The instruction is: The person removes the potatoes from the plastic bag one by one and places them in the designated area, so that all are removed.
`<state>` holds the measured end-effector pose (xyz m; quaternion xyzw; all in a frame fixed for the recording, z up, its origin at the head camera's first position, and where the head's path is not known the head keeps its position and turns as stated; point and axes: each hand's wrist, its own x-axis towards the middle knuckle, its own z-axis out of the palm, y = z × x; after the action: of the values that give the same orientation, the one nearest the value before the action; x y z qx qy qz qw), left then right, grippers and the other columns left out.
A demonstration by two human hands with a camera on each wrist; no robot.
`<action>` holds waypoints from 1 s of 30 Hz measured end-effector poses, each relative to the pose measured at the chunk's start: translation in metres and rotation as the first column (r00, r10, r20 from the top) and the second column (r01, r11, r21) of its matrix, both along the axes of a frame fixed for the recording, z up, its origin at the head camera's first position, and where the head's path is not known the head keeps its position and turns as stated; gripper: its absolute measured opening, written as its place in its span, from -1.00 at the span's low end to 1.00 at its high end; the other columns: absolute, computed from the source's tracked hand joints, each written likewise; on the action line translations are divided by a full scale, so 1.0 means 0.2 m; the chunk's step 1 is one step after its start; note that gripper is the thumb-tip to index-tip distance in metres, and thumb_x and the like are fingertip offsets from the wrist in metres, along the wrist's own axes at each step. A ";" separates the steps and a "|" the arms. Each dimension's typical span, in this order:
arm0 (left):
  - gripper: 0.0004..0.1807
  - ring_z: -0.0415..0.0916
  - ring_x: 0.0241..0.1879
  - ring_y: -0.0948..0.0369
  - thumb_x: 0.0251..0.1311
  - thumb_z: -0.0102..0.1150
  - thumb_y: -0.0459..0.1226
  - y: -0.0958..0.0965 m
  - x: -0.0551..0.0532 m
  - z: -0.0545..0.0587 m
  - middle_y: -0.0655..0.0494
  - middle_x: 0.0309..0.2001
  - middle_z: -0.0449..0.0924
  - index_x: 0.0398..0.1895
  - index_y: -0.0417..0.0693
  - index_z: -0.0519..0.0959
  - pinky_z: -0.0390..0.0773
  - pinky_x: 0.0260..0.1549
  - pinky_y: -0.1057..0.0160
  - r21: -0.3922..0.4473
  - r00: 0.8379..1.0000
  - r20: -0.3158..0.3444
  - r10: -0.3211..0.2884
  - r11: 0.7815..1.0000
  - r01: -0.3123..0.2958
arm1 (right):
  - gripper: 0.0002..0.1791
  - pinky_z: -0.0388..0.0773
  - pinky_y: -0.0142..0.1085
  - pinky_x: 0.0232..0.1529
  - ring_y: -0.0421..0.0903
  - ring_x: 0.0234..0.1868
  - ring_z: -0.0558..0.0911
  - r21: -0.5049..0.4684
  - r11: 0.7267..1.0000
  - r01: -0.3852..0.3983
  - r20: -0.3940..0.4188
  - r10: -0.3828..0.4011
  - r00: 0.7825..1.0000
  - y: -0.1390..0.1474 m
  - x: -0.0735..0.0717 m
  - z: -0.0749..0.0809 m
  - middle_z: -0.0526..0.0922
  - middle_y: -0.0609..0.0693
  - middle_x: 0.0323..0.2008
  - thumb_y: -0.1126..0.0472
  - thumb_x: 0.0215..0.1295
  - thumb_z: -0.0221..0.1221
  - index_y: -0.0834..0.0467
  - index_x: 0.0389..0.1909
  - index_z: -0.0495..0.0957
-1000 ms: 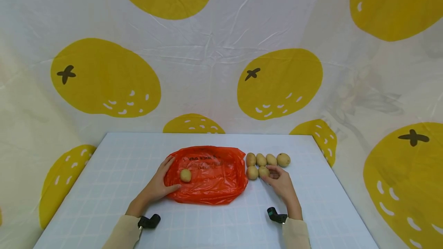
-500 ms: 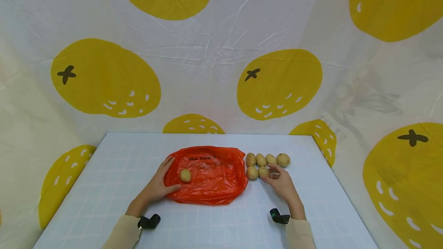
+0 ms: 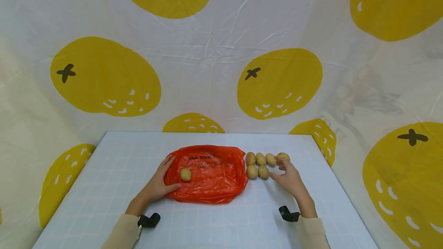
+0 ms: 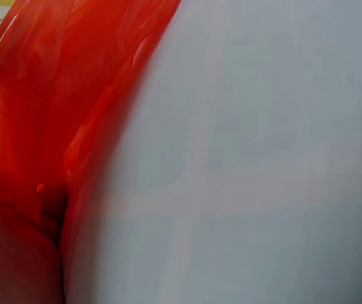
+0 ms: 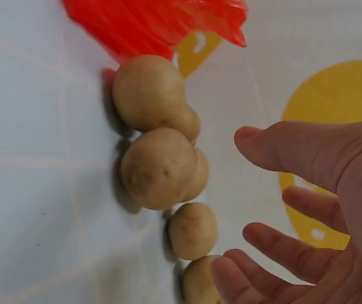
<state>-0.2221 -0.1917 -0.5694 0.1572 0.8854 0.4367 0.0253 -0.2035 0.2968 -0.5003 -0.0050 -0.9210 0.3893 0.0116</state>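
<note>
A red plastic bag [image 3: 214, 176] lies spread on the table, with dark printed lettering across it. On its left part sits one potato [image 3: 185, 175]. My left hand [image 3: 157, 183] rests against the bag's left edge, thumb and fingers spread apart; in the left wrist view the red plastic [image 4: 73, 82] fills the upper left. Right of the bag, several potatoes stand in two rows. My right hand [image 3: 288, 178] is beside them, just right of the front-row potato [image 3: 263, 172], and partly covers the far-right potato [image 3: 283, 156]. In the right wrist view its fingers [image 5: 288, 250] are spread and hold nothing.
The white table [image 3: 138, 143] has a faint checked pattern. Behind it hangs a pale cloth [image 3: 221, 87] printed with large yellow fruit. Black wrist cameras sit on both wrists, the left camera [image 3: 149, 220] and the right camera [image 3: 288, 213].
My right hand has let go of the front-row potato and drawn back to the right, its fingers opening. The left hand, bag and potatoes stay where they were.
</note>
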 end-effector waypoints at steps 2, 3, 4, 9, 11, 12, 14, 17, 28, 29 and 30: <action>0.21 -0.12 0.58 -0.34 0.08 0.48 0.05 0.00 0.00 0.00 -0.21 0.65 -0.19 0.66 -0.10 -0.03 0.17 0.34 -0.52 -0.005 1.000 0.002 0.001 1.000 -0.001 | -0.27 0.58 0.18 0.18 0.37 0.28 0.51 0.020 1.000 -0.022 -0.032 0.023 0.999 0.00 -0.01 0.03 0.47 0.38 0.33 0.19 0.31 0.38 0.28 0.44 0.33; 0.21 -0.12 0.58 -0.34 0.08 0.48 0.05 0.00 0.00 0.00 -0.21 0.65 -0.19 0.66 -0.10 -0.03 0.17 0.34 -0.52 -0.006 1.000 0.003 0.001 1.000 -0.001 | -0.27 0.59 0.19 0.17 0.38 0.30 0.50 0.030 0.999 -0.036 -0.048 0.037 0.998 -0.01 -0.02 0.04 0.46 0.38 0.34 0.19 0.30 0.38 0.29 0.43 0.34; 0.21 -0.12 0.58 -0.34 0.07 0.48 0.05 0.00 0.00 0.01 -0.22 0.65 -0.19 0.66 -0.10 -0.03 0.17 0.34 -0.52 -0.005 1.000 0.004 0.001 1.000 -0.001 | -0.27 0.59 0.20 0.16 0.38 0.30 0.50 0.041 0.998 -0.051 -0.062 0.054 0.997 -0.01 -0.03 0.05 0.45 0.37 0.35 0.19 0.30 0.39 0.29 0.42 0.34; 0.21 -0.13 0.58 -0.34 0.06 0.48 0.04 0.00 0.00 0.01 -0.22 0.65 -0.19 0.66 -0.11 -0.03 0.17 0.34 -0.51 0.001 1.000 0.012 0.001 1.000 -0.001 | -0.25 0.53 0.27 0.22 0.39 0.30 0.48 0.115 0.986 -0.124 -0.116 0.137 0.984 -0.06 -0.05 0.11 0.46 0.38 0.33 0.13 0.29 0.40 0.30 0.42 0.35; 0.21 -0.13 0.58 -0.34 0.07 0.48 0.04 0.00 0.00 0.01 -0.22 0.66 -0.19 0.66 -0.11 -0.04 0.17 0.34 -0.51 0.001 1.000 0.014 -0.002 1.000 0.002 | -0.25 0.50 0.28 0.25 0.37 0.30 0.48 0.138 0.980 -0.143 -0.122 0.160 0.979 -0.09 -0.07 0.14 0.48 0.36 0.32 0.11 0.29 0.39 0.29 0.42 0.36; 0.21 -0.12 0.58 -0.34 0.07 0.48 0.04 0.00 0.00 0.01 -0.21 0.66 -0.19 0.67 -0.11 -0.04 0.17 0.34 -0.51 0.001 1.000 0.014 -0.003 1.000 0.003 | -0.24 0.48 0.29 0.26 0.36 0.31 0.48 0.143 0.979 -0.148 -0.122 0.166 0.979 -0.10 -0.07 0.15 0.49 0.36 0.32 0.10 0.28 0.40 0.28 0.42 0.36; 0.21 -0.12 0.58 -0.34 0.07 0.48 0.04 0.00 0.00 0.01 -0.21 0.66 -0.19 0.67 -0.10 -0.04 0.18 0.34 -0.51 -0.002 1.000 0.010 -0.004 1.000 0.004 | -0.22 0.46 0.30 0.28 0.36 0.34 0.46 0.140 0.978 -0.157 -0.110 0.173 0.979 -0.14 -0.09 0.18 0.47 0.33 0.34 0.08 0.28 0.40 0.25 0.44 0.35; 0.21 -0.11 0.58 -0.34 0.07 0.49 0.05 0.00 0.00 0.01 -0.20 0.66 -0.18 0.67 -0.09 -0.03 0.19 0.34 -0.51 -0.006 1.000 -0.002 -0.001 1.000 0.001 | -0.17 0.44 0.31 0.30 0.32 0.41 0.40 0.120 0.980 -0.160 -0.068 0.169 0.983 -0.20 -0.10 0.23 0.39 0.29 0.42 -0.01 0.29 0.38 0.17 0.49 0.30; 0.22 -0.14 0.59 -0.33 0.06 0.48 0.07 0.00 0.00 0.01 -0.19 0.66 -0.20 0.67 -0.06 -0.05 0.18 0.34 -0.51 -0.014 1.000 0.018 0.004 1.000 -0.004 | -0.18 0.50 0.18 0.32 0.19 0.45 0.39 0.035 0.971 -0.236 -0.096 0.239 0.966 -0.49 -0.14 0.33 0.35 0.16 0.48 -0.01 0.30 0.38 0.08 0.52 0.29; 0.22 -0.14 0.59 -0.33 0.06 0.48 0.07 0.00 0.00 0.00 -0.19 0.66 -0.20 0.67 -0.07 -0.05 0.17 0.34 -0.51 -0.012 1.000 0.020 0.004 1.000 -0.004 | -0.18 0.50 0.17 0.32 0.18 0.45 0.39 0.030 0.966 -0.256 -0.109 0.257 0.960 -0.52 -0.15 0.33 0.35 0.16 0.48 0.00 0.30 0.38 0.10 0.51 0.29; 0.22 -0.14 0.59 -0.33 0.06 0.48 0.07 0.00 0.00 0.00 -0.19 0.66 -0.20 0.67 -0.07 -0.05 0.17 0.34 -0.51 -0.013 1.000 0.020 0.003 1.000 -0.003 | -0.18 0.51 0.16 0.32 0.17 0.44 0.40 0.032 0.962 -0.272 -0.119 0.274 0.954 -0.54 -0.15 0.34 0.36 0.15 0.47 0.00 0.30 0.38 0.10 0.51 0.29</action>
<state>-0.2220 -0.1916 -0.5688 0.1512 0.8883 0.4323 0.0345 -0.2335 0.1888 -0.4331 0.1460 -0.9134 0.3796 0.0141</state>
